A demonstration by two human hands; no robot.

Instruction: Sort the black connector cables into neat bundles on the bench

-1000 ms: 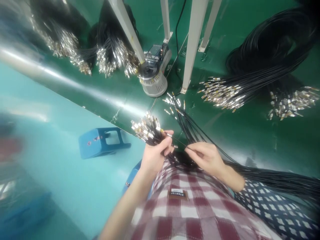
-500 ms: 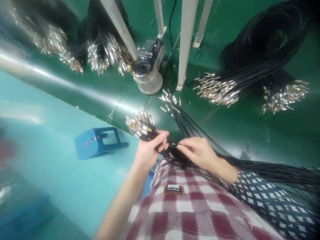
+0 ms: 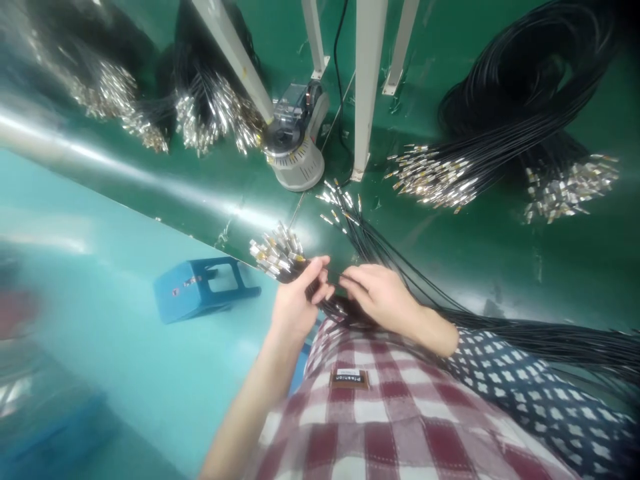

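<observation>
My left hand (image 3: 300,297) is closed round a bundle of black cables (image 3: 278,252), whose shiny metal connector ends fan out past the thumb side. Just to its right, my right hand (image 3: 383,297) pinches a single thin black cable between thumb and fingertips; that cable runs across to the left hand. Between the hands, the lower part of the bundle drops toward the checked apron (image 3: 360,413). Beyond the right hand lie loose cables (image 3: 367,233) with metal tips on the green table, trailing off to the right behind the wrist.
A grey round-based device (image 3: 299,160) stands among white metal legs (image 3: 369,87). Coiled cable bundles lie at the right (image 3: 505,120) and back left (image 3: 215,100). A blue stool (image 3: 180,290) is on the floor beyond the table's edge.
My right hand has moved left along the thin cable, closer to my left hand. The left hand keeps its hold on the bundle. The view has shifted slightly.
</observation>
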